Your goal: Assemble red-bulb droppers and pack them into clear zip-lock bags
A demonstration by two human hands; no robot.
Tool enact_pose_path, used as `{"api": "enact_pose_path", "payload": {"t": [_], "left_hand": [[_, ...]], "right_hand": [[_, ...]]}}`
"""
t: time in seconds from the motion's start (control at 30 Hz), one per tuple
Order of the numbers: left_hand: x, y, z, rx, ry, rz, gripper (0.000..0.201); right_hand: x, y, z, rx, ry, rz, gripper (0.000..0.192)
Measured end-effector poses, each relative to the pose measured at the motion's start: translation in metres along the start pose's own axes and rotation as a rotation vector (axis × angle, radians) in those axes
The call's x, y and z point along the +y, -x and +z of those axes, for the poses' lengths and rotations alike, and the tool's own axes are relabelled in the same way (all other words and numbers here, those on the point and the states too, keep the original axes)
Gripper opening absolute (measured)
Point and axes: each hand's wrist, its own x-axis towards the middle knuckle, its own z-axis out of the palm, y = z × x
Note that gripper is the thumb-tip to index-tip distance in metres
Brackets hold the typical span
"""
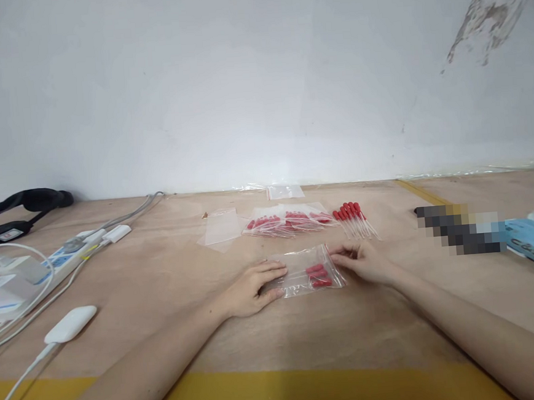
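A power strip point(45, 267) and a white charger point(71, 324) lay at the left. The left hand point(251, 290) pinned the small zip bag point(307, 271) of red-bulbed droppers point(318, 276) flat on the wooden table point(172, 281), fingers together. The right hand point(364, 261) pinched its right edge. Sealing it well would mean pressing evenly along the strip, bag held flat. Loose droppers point(354, 218) lay beyond.

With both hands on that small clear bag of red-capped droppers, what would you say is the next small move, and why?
Probably press the bag's open end shut with the right hand. The clear bag lies flat on the wooden table with a few red-capped droppers already inside; the left hand pins its other end, and the right fingers sit at the edge nearest the loose droppers.
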Motion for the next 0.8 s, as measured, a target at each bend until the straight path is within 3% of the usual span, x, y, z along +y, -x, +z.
{"api": "enact_pose_path", "payload": {"t": [0.17, 0.3, 0.53, 0.8], "left_hand": [[-0.001, 0.000, 0.000, -0.006, 0.024, -0.006, 0.042], [-0.001, 0.000, -0.001, -0.010, 0.023, -0.003, 0.042], [-0.001, 0.000, 0.000, -0.021, -0.006, -0.003, 0.043], [-0.001, 0.000, 0.000, -0.022, -0.018, 0.017, 0.044]], "right_hand": [[0.008, -0.028, -0.030, 0.327, 0.542, 0.090, 0.011], [0.010, -0.062, -0.040, 0.389, 0.779, 0.168, 0.015], [0.013, -0.105, -0.036, 0.354, 0.835, 0.383, 0.018], [0.010, -0.110, -0.039, 0.352, 0.751, 0.424, 0.019]]}}
